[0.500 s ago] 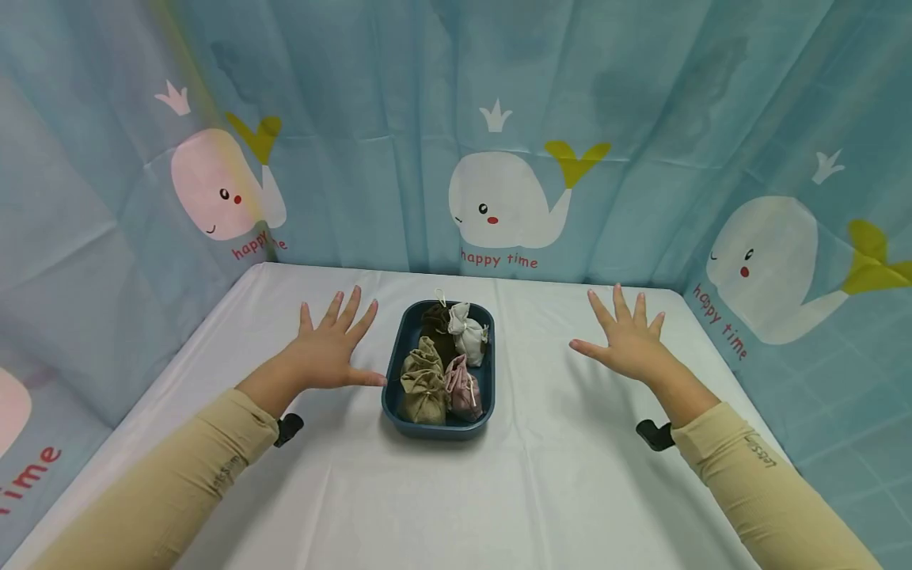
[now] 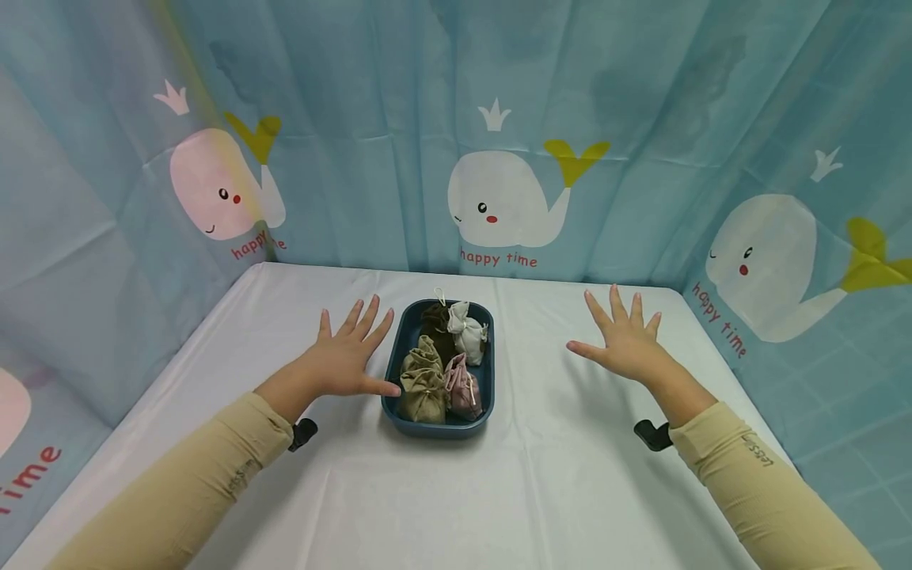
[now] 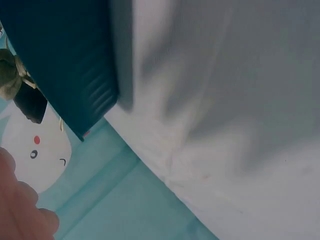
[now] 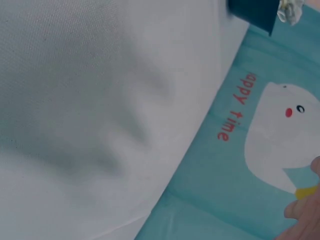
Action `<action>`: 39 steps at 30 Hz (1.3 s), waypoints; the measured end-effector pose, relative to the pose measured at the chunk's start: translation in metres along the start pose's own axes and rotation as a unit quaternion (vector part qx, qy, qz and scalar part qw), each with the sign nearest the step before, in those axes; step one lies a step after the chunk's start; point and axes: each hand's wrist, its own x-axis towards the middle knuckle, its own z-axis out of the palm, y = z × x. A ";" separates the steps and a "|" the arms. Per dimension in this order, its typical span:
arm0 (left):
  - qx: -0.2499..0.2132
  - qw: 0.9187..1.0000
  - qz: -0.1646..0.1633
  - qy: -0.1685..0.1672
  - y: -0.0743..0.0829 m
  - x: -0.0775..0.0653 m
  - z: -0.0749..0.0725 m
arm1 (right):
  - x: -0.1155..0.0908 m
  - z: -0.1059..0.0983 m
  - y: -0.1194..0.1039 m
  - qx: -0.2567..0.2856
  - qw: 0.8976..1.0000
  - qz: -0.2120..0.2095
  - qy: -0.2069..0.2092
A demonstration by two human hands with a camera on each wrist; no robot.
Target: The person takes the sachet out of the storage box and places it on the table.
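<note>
A dark blue tray [image 2: 436, 431] sits mid-table with several small drawstring pouches in it. An olive-tan pouch [image 2: 423, 396] lies at its front left and a pink pouch [image 2: 463, 392] at the front right. Behind them are a dark brown pouch [image 2: 438, 328] and a white pouch [image 2: 468, 336]. My left hand [image 2: 342, 360] hovers at the tray's left side, fingers spread, its thumb overlapping the rim in the head view. My right hand [image 2: 630, 344] is held well to the tray's right, fingers spread and holding nothing. In the left wrist view the tray's side wall [image 3: 65, 60] looms close.
A white cloth [image 2: 456, 507] covers the table. Blue curtains [image 2: 342, 198] printed with whales enclose it at the back and both sides. A dark wrist device [image 2: 304, 434] shows under the left wrist, another [image 2: 651, 435] under the right.
My left hand has shifted right and slightly nearer, bringing its thumb over the tray's left rim. The right hand has barely moved; the tray and pouches stay put.
</note>
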 end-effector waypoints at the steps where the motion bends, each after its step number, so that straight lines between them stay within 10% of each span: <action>1: 0.000 1.000 0.001 0.000 0.001 0.000 0.001 | 0.000 0.000 0.000 0.000 1.000 -0.001 0.000; 39: -0.024 0.998 0.044 -0.038 0.022 0.003 0.037 | 0.001 -0.001 -0.002 0.002 1.000 -0.001 0.001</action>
